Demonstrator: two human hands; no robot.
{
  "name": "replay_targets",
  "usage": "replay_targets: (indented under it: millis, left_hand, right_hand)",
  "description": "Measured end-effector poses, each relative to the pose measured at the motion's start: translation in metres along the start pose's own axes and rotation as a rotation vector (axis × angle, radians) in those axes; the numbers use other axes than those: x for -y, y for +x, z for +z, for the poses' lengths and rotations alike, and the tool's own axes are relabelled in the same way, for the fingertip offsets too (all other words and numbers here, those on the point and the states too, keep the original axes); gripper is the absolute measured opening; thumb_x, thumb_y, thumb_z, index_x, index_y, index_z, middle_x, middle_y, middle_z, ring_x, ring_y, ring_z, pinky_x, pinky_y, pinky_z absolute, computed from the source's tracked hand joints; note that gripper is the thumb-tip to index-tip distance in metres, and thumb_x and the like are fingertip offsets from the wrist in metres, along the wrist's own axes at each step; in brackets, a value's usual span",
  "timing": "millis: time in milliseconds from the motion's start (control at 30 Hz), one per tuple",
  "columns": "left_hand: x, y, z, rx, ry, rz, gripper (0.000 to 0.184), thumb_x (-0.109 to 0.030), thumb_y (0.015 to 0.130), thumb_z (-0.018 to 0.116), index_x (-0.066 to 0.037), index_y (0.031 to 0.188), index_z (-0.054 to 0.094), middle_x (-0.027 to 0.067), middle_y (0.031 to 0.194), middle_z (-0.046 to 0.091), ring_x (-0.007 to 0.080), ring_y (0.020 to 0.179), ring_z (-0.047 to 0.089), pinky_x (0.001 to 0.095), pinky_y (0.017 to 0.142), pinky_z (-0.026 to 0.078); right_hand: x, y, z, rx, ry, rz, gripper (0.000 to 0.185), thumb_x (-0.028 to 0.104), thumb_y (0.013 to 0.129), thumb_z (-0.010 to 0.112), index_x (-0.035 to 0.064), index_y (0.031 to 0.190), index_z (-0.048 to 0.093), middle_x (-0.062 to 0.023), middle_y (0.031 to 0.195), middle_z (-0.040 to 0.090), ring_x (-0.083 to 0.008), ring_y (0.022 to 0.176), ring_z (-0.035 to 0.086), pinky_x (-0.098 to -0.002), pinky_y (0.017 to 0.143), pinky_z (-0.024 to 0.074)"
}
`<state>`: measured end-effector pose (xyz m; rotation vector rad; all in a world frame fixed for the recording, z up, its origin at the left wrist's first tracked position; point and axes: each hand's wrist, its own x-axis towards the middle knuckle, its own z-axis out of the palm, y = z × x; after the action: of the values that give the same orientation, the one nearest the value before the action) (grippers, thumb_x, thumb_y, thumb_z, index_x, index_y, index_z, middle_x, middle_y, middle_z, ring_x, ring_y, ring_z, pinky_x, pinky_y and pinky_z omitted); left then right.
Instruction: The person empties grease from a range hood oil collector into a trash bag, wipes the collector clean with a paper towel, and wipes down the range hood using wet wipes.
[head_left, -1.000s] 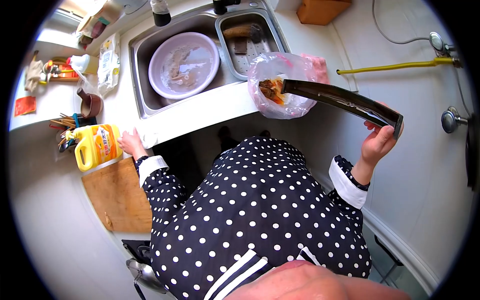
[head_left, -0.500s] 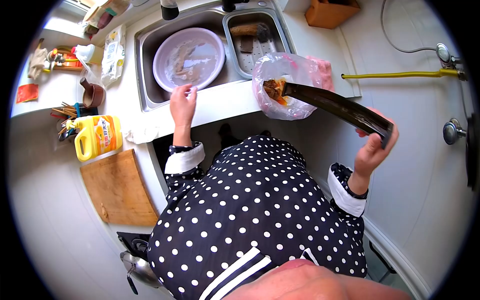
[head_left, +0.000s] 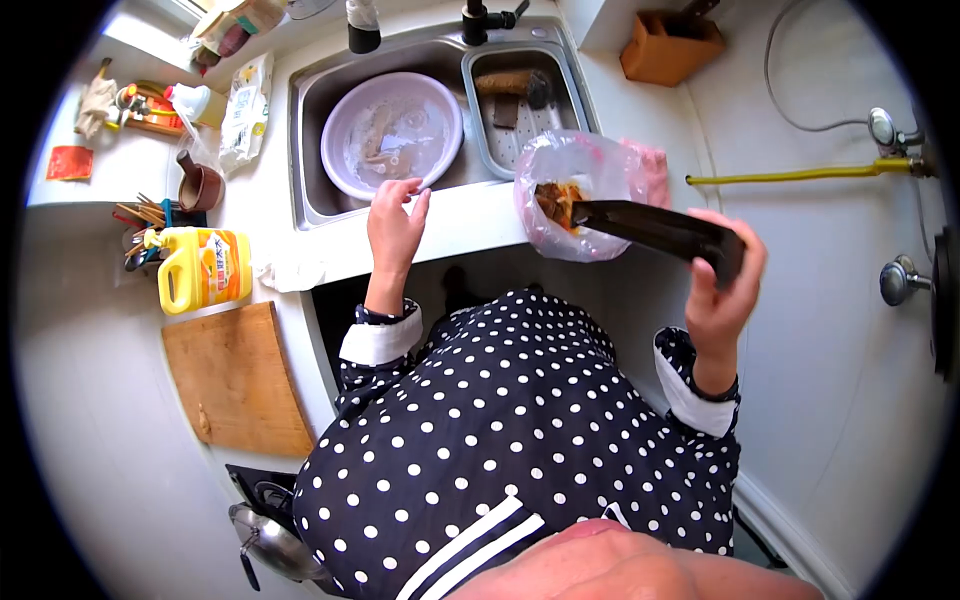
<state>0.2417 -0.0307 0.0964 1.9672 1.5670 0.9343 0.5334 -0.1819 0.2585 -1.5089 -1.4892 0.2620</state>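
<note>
My right hand grips one end of a long, dark, shallow tray. The tray's far end reaches over the mouth of a clear plastic bag, where brown and orange food scraps lie. The bag sits at the counter's front edge, right of the sink. My left hand hovers at the front rim of a lilac basin, its fingers slightly bent and apart with nothing in them. Cloudy water and a pale, soft-looking thing fill the basin; I cannot make out what the latter is.
Inside the steel sink, a grey drain basket holds a scrubber and other items. To the left stand a yellow detergent jug and a wooden cutting board. A knife block and yellow pipe are on the right.
My right hand has moved left and slightly down, and the tray now shows its outer side more. My left hand has shifted a little right in view. The camera view has shifted slightly.
</note>
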Motion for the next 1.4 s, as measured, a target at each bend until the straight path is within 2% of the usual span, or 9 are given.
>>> replay_targets:
  millis: [100, 200, 267, 367, 533, 667, 767, 900, 1400]
  left_hand:
    - [-0.011, 0.000, -0.006, -0.037, -0.043, 0.072, 0.017, -0.012, 0.076, 0.066, -0.003, 0.090, 0.064, 0.0087, 0.083, 0.060, 0.0200, 0.073, 0.059, 0.0293, 0.066, 0.047]
    - [-0.021, 0.000, -0.012, -0.041, -0.082, 0.096, 0.017, -0.011, 0.075, 0.067, -0.003, 0.089, 0.063, 0.0079, 0.081, 0.059, 0.0207, 0.073, 0.058, 0.0304, 0.067, 0.047]
    - [-0.028, -0.001, -0.017, -0.072, -0.088, 0.082, 0.017, -0.011, 0.075, 0.067, -0.003, 0.089, 0.063, 0.0076, 0.080, 0.059, 0.0204, 0.072, 0.058, 0.0306, 0.067, 0.046]
    - [-0.024, -0.002, -0.016, -0.054, -0.097, 0.117, 0.016, -0.011, 0.075, 0.067, -0.003, 0.089, 0.064, 0.0074, 0.081, 0.059, 0.0201, 0.071, 0.058, 0.0304, 0.066, 0.046]
    - [-0.044, -0.012, -0.010, 0.023, -0.227, 0.113, 0.015, -0.012, 0.075, 0.068, -0.004, 0.087, 0.064, 0.0069, 0.081, 0.059, 0.0196, 0.069, 0.058, 0.0295, 0.062, 0.046]
    - [-0.056, -0.031, 0.011, 0.224, -0.307, 0.135, 0.015, -0.012, 0.074, 0.068, -0.005, 0.086, 0.065, 0.0053, 0.079, 0.060, 0.0184, 0.069, 0.058, 0.0293, 0.062, 0.046]
    - [-0.059, -0.040, 0.023, 0.305, -0.355, 0.156, 0.013, -0.013, 0.074, 0.067, -0.006, 0.085, 0.065, 0.0049, 0.079, 0.059, 0.0191, 0.068, 0.056, 0.0300, 0.061, 0.046]
    - [-0.052, -0.046, 0.033, 0.356, -0.407, 0.175, 0.012, -0.014, 0.074, 0.066, -0.007, 0.084, 0.065, 0.0053, 0.077, 0.058, 0.0209, 0.069, 0.056, 0.0317, 0.063, 0.046]
    - [-0.023, -0.028, 0.026, 0.300, -0.487, 0.217, 0.011, -0.013, 0.074, 0.066, -0.006, 0.082, 0.065, 0.0062, 0.078, 0.058, 0.0237, 0.074, 0.057, 0.0335, 0.065, 0.046]
  right_hand:
    - [-0.003, 0.005, 0.005, -0.107, 0.113, -0.024, 0.041, 0.025, 0.088, 0.058, -0.0033, 0.111, 0.041, -0.0172, 0.105, 0.057, -0.0239, 0.093, 0.057, -0.0312, 0.083, 0.0447]
    - [0.005, 0.014, 0.001, -0.003, -0.046, 0.014, 0.041, 0.025, 0.089, 0.056, -0.0042, 0.113, 0.038, -0.0186, 0.105, 0.056, -0.0245, 0.093, 0.058, -0.0312, 0.083, 0.0455]
    - [0.012, 0.014, 0.002, -0.158, 0.173, -0.086, 0.041, 0.026, 0.090, 0.054, -0.0032, 0.114, 0.038, -0.0147, 0.104, 0.056, -0.0191, 0.089, 0.057, -0.0277, 0.077, 0.0478]
    - [0.002, 0.020, 0.001, -0.011, 0.006, 0.109, 0.038, 0.024, 0.089, 0.056, -0.0014, 0.113, 0.040, -0.0103, 0.101, 0.058, -0.0125, 0.072, 0.054, -0.0226, 0.064, 0.0461]
    - [0.000, 0.024, -0.008, -0.072, -0.002, 0.076, 0.039, 0.022, 0.089, 0.057, -0.0018, 0.114, 0.040, -0.0102, 0.101, 0.058, -0.0120, 0.073, 0.054, -0.0222, 0.065, 0.0459]
    - [0.010, 0.039, -0.015, 0.113, -0.114, -0.151, 0.039, 0.024, 0.088, 0.057, -0.0002, 0.113, 0.039, -0.0163, 0.103, 0.060, -0.0230, 0.089, 0.060, -0.0283, 0.077, 0.0479]
    - [0.028, 0.052, -0.016, 0.259, -0.155, -0.246, 0.042, 0.027, 0.086, 0.060, -0.0001, 0.111, 0.039, -0.0182, 0.102, 0.060, -0.0260, 0.088, 0.062, -0.0298, 0.077, 0.0492]
    - [0.047, 0.064, -0.006, 0.372, -0.189, -0.353, 0.054, 0.034, 0.080, 0.065, -0.0013, 0.110, 0.038, -0.0198, 0.099, 0.060, -0.0265, 0.084, 0.063, -0.0302, 0.073, 0.0511]
    - [0.096, 0.105, 0.052, 0.597, -0.523, -0.475, 0.052, 0.027, 0.076, 0.070, 0.0007, 0.110, 0.042, -0.0116, 0.095, 0.062, -0.0233, 0.071, 0.064, -0.0259, 0.061, 0.0503]
